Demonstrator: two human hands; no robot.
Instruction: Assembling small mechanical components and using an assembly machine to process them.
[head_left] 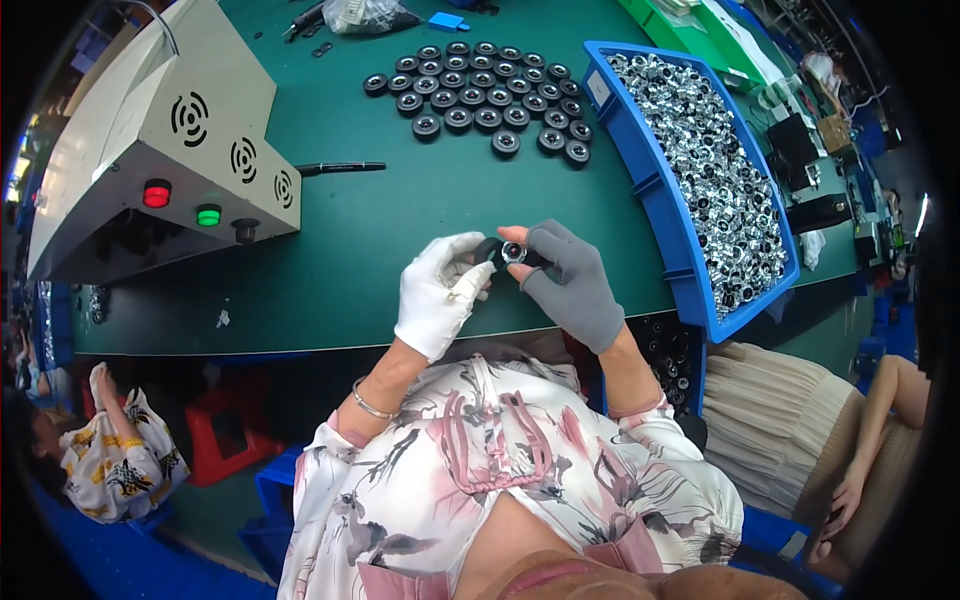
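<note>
In a white glove, my left hand [437, 292] pinches a black round ring [488, 250] near the table's front edge. My right hand [574, 284], in a grey glove with bare thumb and fingertip, grips a small silver lens-like part [513, 252] with a dark centre. The two pieces sit side by side, and whether they touch I cannot tell. Beyond my hands, several black round pieces with shiny centres [471, 97] lie in loose rows on the green table [400, 215]. To the right stands a blue tray [660, 215] full of small silver parts [700, 170].
At the left is a beige machine [215, 115] with a red button [157, 193] and a green button [209, 215]. A black pen [345, 167] lies beside it. A green bin [700, 40] stands at the far right. Other people sit at left [120, 450] and right [800, 420].
</note>
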